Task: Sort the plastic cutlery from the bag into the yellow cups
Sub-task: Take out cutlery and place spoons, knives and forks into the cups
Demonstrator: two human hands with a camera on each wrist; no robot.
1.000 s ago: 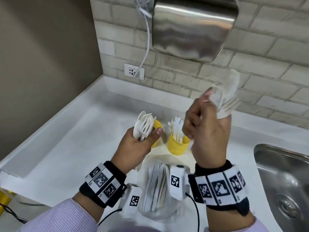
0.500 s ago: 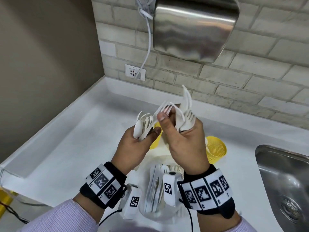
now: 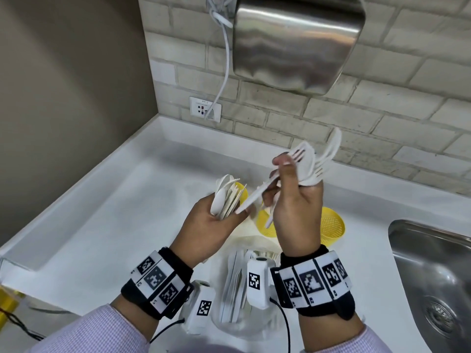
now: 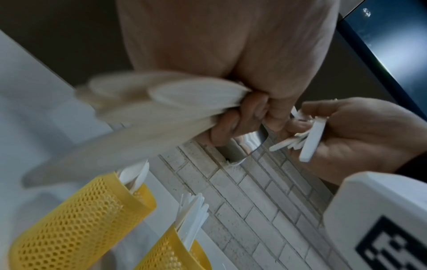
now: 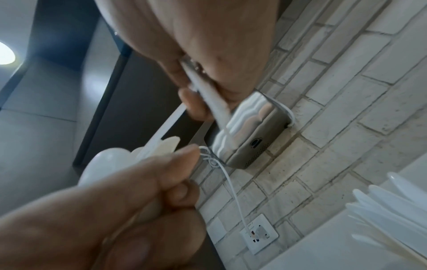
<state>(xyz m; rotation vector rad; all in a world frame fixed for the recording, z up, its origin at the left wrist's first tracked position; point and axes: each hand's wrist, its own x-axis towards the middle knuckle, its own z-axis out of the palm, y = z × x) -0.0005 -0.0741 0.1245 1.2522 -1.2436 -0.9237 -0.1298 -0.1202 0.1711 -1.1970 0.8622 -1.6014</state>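
Observation:
My left hand grips a bunch of white spoons upright over the counter; the left wrist view shows their bowls fanned out. My right hand holds a mixed bundle of white forks and spoons higher and to the right. One fork slants out of it, its handle end touching my left thumb. Three yellow mesh cups stand behind the hands: the left one and the middle one hold cutlery, the right one looks empty. The clear bag with more cutlery lies between my wrists.
A steel sink is set into the white counter on the right. A steel hand dryer hangs on the brick wall above, its cable running to a socket. A brown wall closes the left side.
My right hand came down from the upper right to my left hand, then tipped its bundle to the right. One fork now sticks out toward the left thumb. The left hand stayed put.

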